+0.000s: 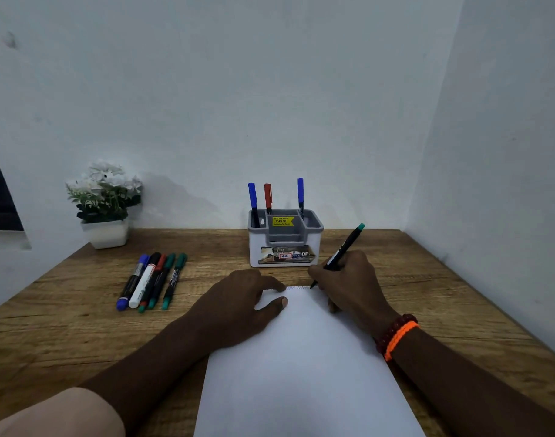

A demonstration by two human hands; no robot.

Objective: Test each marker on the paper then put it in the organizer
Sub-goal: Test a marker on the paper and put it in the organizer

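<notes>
A white sheet of paper [304, 367] lies on the wooden desk in front of me. My left hand [238, 298] rests flat on its top left corner, fingers spread. My right hand [348, 285] grips a black marker with a teal end [345, 249], its tip touching the paper's top edge beside small scribbles. Behind the paper stands a grey and white organizer [285, 244] holding two blue markers [253, 201] and a red one [268, 197]. Several loose markers [151, 280] lie in a row to the left.
A white pot of white flowers [104, 200] stands at the back left of the desk [65, 310]. Walls close the desk in behind and on the right. A dark window edge shows at the far left.
</notes>
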